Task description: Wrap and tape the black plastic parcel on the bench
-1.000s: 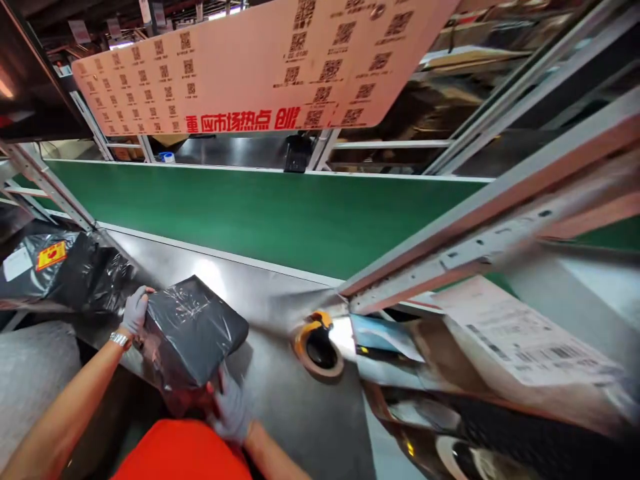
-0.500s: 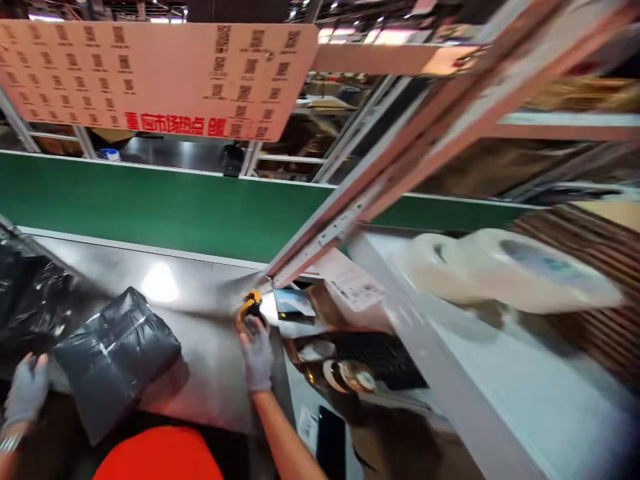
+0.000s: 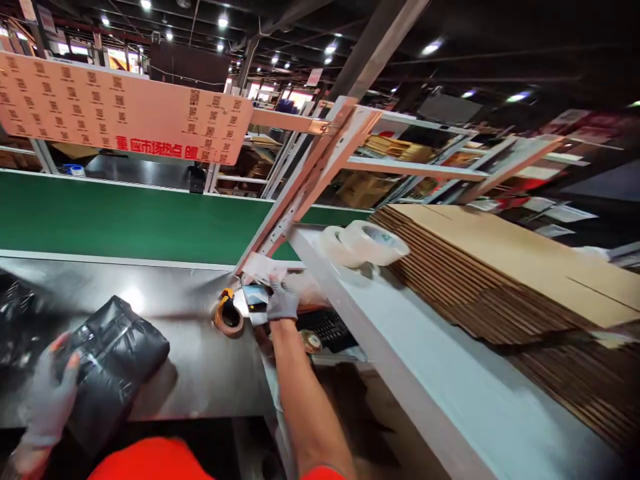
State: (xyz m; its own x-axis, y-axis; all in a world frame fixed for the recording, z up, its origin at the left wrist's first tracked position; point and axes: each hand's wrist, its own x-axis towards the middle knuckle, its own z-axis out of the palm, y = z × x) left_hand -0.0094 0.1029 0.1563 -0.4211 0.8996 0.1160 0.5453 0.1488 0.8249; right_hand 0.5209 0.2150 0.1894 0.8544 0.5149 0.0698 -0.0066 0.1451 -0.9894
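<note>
A: Counts first. We see one black plastic-wrapped parcel point(image 3: 113, 353) on the steel table point(image 3: 200, 373), near its front edge at lower left. One tape dispenser point(image 3: 228, 316) with an orange-yellow handle sits on the table near the middle. Two rolls of clear tape point(image 3: 367, 243) lie touching each other on the white shelf point(image 3: 425, 360), and one stack of flattened cardboard point(image 3: 500, 280) lies just beside them.

B: Agreed. We also count one green conveyor belt point(image 3: 125, 220) behind the table and one pink board of QR codes point(image 3: 120, 110) hanging above it. One dark keyboard point(image 3: 327, 328) shows under the shelf.

A: Hands. Our left hand point(image 3: 50, 393), in a grey glove, lies on the parcel's left end, fingers curled round it, holding it down.

B: Our right hand point(image 3: 283, 300), also gloved, is stretched forward with the arm nearly straight, at the foot of the slanted frame post point(image 3: 310, 180). Its fingers are bent onto a small card or device point(image 3: 256, 298) next to the white paper label point(image 3: 263, 267); we cannot tell if it grips it.
</note>
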